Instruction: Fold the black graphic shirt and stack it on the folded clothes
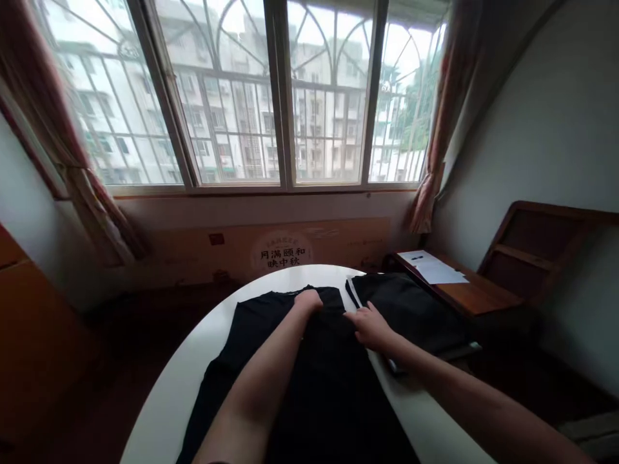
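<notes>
A black garment lies spread over the round white table, its top edge toward the window. My left hand rests on its upper part, fingers curled in; whether cloth is pinched there is too small to tell. At the garment's right edge is my right hand, its fingers partly spread and reaching toward the black cloth. Just right of it lies a folded dark garment pile with a white strip along its left edge.
The white table's rim curves round at left. Beyond the pile, a brown wooden side table holds white paper and a pen. A wooden chair back stands at right. A printed cardboard panel sits below the window.
</notes>
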Demonstrator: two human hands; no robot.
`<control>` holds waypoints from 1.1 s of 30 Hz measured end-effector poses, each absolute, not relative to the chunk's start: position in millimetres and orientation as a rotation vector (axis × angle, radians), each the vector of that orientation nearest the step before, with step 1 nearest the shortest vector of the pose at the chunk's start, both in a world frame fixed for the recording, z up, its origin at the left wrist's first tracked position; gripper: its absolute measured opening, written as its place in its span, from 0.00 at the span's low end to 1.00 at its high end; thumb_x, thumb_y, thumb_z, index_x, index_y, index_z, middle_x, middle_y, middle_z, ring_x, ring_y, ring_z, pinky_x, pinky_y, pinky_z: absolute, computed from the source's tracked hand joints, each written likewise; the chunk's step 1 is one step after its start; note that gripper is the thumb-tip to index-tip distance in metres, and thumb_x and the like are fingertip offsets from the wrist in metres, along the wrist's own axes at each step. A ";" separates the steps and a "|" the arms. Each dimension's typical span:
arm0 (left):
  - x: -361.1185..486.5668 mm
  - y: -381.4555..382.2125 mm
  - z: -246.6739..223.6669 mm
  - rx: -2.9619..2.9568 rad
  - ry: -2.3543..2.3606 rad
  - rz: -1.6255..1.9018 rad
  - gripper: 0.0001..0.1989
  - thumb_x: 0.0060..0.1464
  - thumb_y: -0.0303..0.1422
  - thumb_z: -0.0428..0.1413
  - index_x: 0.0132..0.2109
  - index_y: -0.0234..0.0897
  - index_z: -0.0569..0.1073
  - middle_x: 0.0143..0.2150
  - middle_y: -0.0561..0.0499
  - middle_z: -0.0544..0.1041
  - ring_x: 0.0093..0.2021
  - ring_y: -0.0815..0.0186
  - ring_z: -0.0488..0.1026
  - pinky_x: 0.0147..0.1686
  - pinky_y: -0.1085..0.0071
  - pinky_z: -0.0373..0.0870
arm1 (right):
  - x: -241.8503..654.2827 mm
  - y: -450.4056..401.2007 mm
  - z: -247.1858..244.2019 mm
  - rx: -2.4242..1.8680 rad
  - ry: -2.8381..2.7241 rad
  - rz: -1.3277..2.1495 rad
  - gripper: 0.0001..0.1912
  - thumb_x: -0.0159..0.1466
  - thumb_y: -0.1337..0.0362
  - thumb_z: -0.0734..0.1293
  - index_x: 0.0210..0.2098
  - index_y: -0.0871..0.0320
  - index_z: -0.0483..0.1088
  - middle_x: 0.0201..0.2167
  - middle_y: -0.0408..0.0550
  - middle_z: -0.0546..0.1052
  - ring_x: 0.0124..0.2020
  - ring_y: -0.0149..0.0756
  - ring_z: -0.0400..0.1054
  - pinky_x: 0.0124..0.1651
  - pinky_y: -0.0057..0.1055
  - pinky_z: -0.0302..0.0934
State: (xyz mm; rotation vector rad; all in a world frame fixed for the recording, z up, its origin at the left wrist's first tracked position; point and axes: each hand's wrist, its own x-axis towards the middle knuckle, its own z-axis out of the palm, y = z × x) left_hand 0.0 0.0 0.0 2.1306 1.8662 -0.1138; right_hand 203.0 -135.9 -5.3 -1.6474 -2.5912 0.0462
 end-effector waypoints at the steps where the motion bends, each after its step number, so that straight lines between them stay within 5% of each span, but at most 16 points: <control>1: 5.8 5.7 2.2 2.130 1.878 -0.104 0.18 0.64 0.39 0.59 0.57 0.37 0.73 0.56 0.45 0.75 0.51 0.58 0.76 0.49 0.56 0.76 | 200.7 -137.8 -6.8 -1.656 -2.575 0.027 0.32 0.59 0.71 0.66 0.63 0.58 0.67 0.49 0.58 0.80 0.56 0.51 0.69 0.69 0.51 0.41; 10: 64.3 47.3 -12.9 2.105 1.930 0.051 0.19 0.65 0.41 0.57 0.58 0.37 0.72 0.58 0.43 0.74 0.53 0.57 0.75 0.52 0.54 0.75 | 193.2 -141.6 -20.7 -1.746 -2.428 -0.162 0.22 0.63 0.75 0.59 0.54 0.58 0.73 0.40 0.55 0.82 0.49 0.51 0.70 0.65 0.49 0.42; 19: 83.7 75.4 -32.7 2.061 1.845 0.114 0.18 0.64 0.39 0.58 0.57 0.36 0.72 0.56 0.44 0.75 0.51 0.58 0.76 0.49 0.56 0.76 | 192.3 -143.7 -25.6 -1.753 -2.429 -0.243 0.12 0.63 0.75 0.60 0.42 0.60 0.72 0.38 0.57 0.80 0.42 0.50 0.69 0.46 0.43 0.49; 33: 61.8 62.6 -41.9 2.194 1.762 0.385 0.19 0.65 0.40 0.57 0.58 0.36 0.72 0.57 0.44 0.75 0.53 0.57 0.75 0.52 0.52 0.75 | 191.8 -147.9 -23.2 -1.805 -2.462 -0.275 0.14 0.67 0.75 0.59 0.41 0.59 0.76 0.38 0.55 0.79 0.44 0.49 0.68 0.45 0.43 0.51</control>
